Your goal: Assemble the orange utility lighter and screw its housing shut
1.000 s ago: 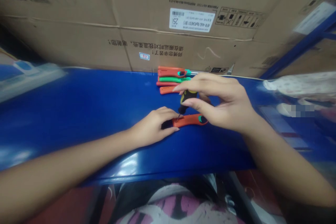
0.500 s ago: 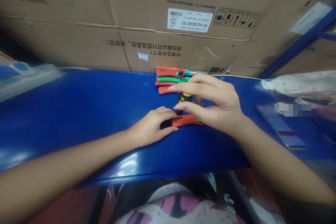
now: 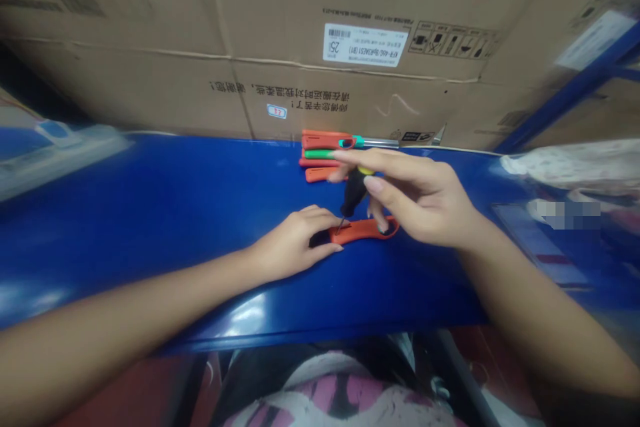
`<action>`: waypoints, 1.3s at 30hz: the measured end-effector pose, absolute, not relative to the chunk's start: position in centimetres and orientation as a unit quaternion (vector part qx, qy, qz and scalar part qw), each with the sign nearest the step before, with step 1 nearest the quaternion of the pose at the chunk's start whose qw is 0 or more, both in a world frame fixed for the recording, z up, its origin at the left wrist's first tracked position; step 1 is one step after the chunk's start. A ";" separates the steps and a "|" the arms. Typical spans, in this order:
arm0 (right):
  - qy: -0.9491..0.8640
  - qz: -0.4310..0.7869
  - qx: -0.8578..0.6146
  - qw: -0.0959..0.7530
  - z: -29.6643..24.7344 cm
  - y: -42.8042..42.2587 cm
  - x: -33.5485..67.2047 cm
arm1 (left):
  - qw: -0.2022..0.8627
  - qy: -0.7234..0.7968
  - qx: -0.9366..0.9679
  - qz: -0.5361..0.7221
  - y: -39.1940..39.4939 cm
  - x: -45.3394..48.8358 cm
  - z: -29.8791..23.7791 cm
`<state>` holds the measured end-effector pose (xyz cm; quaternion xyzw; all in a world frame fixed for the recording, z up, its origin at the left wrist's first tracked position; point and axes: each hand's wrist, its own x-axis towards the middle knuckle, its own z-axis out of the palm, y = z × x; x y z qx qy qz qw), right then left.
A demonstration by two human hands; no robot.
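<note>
An orange plastic tool handle (image 3: 363,229) lies flat on the blue table (image 3: 165,213). My left hand (image 3: 293,240) is curled around its left end and pins it down. My right hand (image 3: 420,197) pinches a small black and yellow screwdriver (image 3: 354,191) between thumb and fingers. The screwdriver stands tilted, with its tip on the left part of the orange handle. Behind my right hand lies a small stack of orange and green handles (image 3: 327,150), partly hidden by my fingers.
Large cardboard boxes (image 3: 280,40) wall off the table's far edge. A pale blurred object (image 3: 55,147) lies at far left. At right are a flat dark phone-like object (image 3: 543,240), a light cloth (image 3: 570,163) and a blue shelf frame (image 3: 575,87).
My right hand has shifted its fingers on the screwdriver, as if twisting it; more of its black shaft shows now. My left hand and the orange handle have stayed put.
</note>
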<state>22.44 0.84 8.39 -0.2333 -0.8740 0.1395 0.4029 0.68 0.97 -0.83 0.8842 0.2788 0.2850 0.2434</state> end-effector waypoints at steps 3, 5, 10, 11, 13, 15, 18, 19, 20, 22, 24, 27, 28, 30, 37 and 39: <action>-0.865 0.127 -0.235 0.425 8.3 0.8 22.2 | 0.243 0.280 0.884 0.285 1.0 0.7 -0.9; -0.848 0.075 -0.250 0.461 8.1 0.8 21.9 | 0.243 0.278 0.885 0.284 1.0 0.7 -0.9; -0.864 0.055 -0.237 0.440 8.3 0.7 22.0 | 0.243 0.283 0.883 0.284 0.9 0.7 -0.7; -0.871 0.080 -0.233 0.425 8.4 0.7 22.1 | 0.244 0.282 0.884 0.283 0.9 0.7 -0.7; -0.872 0.110 -0.226 0.421 8.5 0.7 22.2 | 0.246 0.278 0.884 0.283 0.9 0.7 -0.7; -0.859 0.095 -0.232 0.447 8.3 0.8 22.1 | 0.248 0.279 0.884 0.281 0.9 0.7 -0.7; -0.847 0.042 -0.244 0.470 8.0 0.9 21.8 | 0.250 0.282 0.883 0.278 0.9 0.7 -0.7; -0.852 0.038 -0.239 0.464 8.0 0.9 21.9 | 0.251 0.283 0.884 0.276 0.9 0.7 -0.7; -0.861 0.047 -0.232 0.451 8.0 0.9 21.9 | 0.251 0.284 0.884 0.275 0.9 0.7 -0.6; -0.877 0.097 -0.218 0.417 8.2 0.8 22.1 | 0.251 0.285 0.884 0.273 0.9 0.7 -0.6; -0.878 0.127 -0.221 0.404 8.3 0.7 22.2 | 0.251 0.285 0.884 0.272 0.9 0.7 -0.6; -0.858 0.067 -0.256 0.440 8.3 0.7 22.2 | 0.253 0.283 0.883 0.275 0.9 0.7 -0.5; -0.853 0.042 -0.266 0.447 8.2 0.7 22.1 | 0.253 0.282 0.883 0.276 0.9 0.7 -0.5; -0.858 0.032 -0.263 0.439 8.3 0.7 22.2 | 0.253 0.283 0.884 0.274 0.9 0.7 -0.5; -0.878 0.085 -0.229 0.411 8.4 0.4 22.3 | 0.253 0.288 0.879 0.282 0.9 0.7 -0.8; -0.864 0.050 -0.249 0.434 8.2 0.3 22.1 | 0.249 0.284 0.882 0.282 0.9 0.7 -0.8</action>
